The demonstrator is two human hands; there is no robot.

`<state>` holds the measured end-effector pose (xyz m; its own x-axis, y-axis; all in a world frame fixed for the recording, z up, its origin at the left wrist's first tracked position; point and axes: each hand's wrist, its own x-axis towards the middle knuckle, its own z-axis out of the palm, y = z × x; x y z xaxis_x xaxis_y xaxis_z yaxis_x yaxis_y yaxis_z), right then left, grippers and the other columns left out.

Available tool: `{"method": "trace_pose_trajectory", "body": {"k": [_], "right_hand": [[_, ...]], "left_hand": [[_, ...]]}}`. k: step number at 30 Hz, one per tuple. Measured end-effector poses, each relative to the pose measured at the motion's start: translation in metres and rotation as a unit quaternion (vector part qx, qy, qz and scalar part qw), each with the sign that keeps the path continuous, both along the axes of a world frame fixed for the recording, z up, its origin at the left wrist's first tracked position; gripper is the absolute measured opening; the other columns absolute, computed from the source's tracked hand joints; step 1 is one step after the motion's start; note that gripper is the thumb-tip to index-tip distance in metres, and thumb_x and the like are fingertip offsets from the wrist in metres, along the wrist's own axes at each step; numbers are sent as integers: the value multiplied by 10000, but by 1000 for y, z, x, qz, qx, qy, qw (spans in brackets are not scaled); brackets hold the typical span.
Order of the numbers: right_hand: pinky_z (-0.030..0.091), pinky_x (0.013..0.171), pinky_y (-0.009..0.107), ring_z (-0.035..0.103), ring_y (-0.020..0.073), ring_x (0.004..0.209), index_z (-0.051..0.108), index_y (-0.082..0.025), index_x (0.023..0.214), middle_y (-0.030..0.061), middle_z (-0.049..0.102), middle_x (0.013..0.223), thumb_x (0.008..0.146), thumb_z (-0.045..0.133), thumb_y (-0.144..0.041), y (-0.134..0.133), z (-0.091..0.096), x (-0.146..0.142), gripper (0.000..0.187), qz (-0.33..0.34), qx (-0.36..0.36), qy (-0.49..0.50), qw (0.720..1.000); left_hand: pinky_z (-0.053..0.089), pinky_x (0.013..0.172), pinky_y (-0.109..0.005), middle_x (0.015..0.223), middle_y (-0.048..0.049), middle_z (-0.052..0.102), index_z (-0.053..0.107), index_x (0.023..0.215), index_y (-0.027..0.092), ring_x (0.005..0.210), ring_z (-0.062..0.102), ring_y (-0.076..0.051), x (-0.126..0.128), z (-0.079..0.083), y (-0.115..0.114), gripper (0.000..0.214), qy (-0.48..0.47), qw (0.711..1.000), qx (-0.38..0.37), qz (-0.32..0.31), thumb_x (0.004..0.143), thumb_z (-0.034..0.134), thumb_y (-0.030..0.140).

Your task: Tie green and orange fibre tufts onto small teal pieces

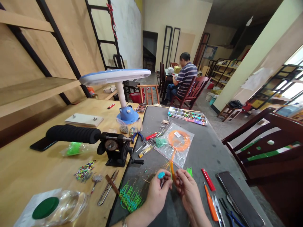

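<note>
Left hand [158,188]: a blue-tipped piece [161,175] is gripped by curled fingers
Right hand [188,186]: orange strands [172,163] are pinched by closed fingers, near the clear bag [183,158]

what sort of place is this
Probably a small craft workshop: a black hand-cranked device, loose colored beads and pliers share the worktable, with storage shelves behind.
</note>
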<state>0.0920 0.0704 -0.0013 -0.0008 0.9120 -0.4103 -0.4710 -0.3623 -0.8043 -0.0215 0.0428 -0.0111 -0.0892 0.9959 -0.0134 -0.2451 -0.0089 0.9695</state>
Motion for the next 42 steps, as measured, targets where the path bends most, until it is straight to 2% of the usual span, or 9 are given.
{"method": "trace_pose_trajectory", "body": {"k": [11, 23, 29, 32, 35, 38, 42], "right_hand": [[316, 368, 134, 441, 65, 468, 594, -187, 657, -49, 550, 570, 596, 795, -419, -3, 1, 0, 313, 3, 9, -5, 1000], [368, 395, 155, 588, 127, 620, 587, -185, 718, 12, 646, 727, 602, 794, -355, 1, 9, 3, 292, 0, 1, 29, 1000], [378, 412, 170, 551, 107, 553, 564, -190, 690, -22, 617, 652, 629, 773, -369, 0, 8, 3, 282, 17, 9, 40, 999], [368, 412, 161, 506, 86, 506, 544, -196, 679, -43, 591, 599, 653, 756, -380, -2, 8, 3, 282, 33, 21, 31, 999], [337, 395, 153, 470, 76, 468, 535, -195, 669, -46, 586, 570, 673, 740, -391, -5, 8, 3, 284, 82, 30, -29, 996], [355, 407, 164, 501, 97, 514, 559, -178, 649, -6, 626, 617, 681, 721, -411, -10, 8, 0, 286, 148, 48, -90, 984], [370, 419, 178, 521, 115, 540, 565, -176, 629, 9, 636, 632, 664, 713, -421, -12, 4, -8, 288, 181, 62, -114, 975]], "left_hand": [[454, 631, -260, 717, -5, 580, 574, 844, 163, 626, 542, -137, 1, -5, -1, 62, -13, 1000, -7, -12, 784, 580, 177], [449, 623, -253, 675, 5, 585, 592, 802, 160, 593, 553, -132, -1, -1, -2, 90, -35, 998, -42, -18, 742, 641, 205], [453, 609, -259, 681, -7, 607, 598, 788, 154, 587, 560, -134, -3, 1, -2, 125, -51, 997, -54, -28, 719, 679, 219], [449, 630, -248, 674, 5, 609, 600, 808, 153, 610, 569, -128, -6, 1, 0, 176, -62, 996, -67, -12, 691, 715, 216], [387, 541, -189, 676, 22, 611, 603, 869, 158, 587, 542, -96, -14, 2, 4, 284, -101, 986, -135, 16, 646, 760, 235], [229, 413, -156, 704, 10, 639, 596, 941, 155, 496, 486, -57, -23, 4, 9, 390, -173, 961, -215, -3, 619, 778, 278], [135, 386, -151, 700, -17, 658, 606, 905, 131, 458, 475, -37, -30, 6, 15, 426, -238, 941, -239, -27, 556, 814, 259]]}}
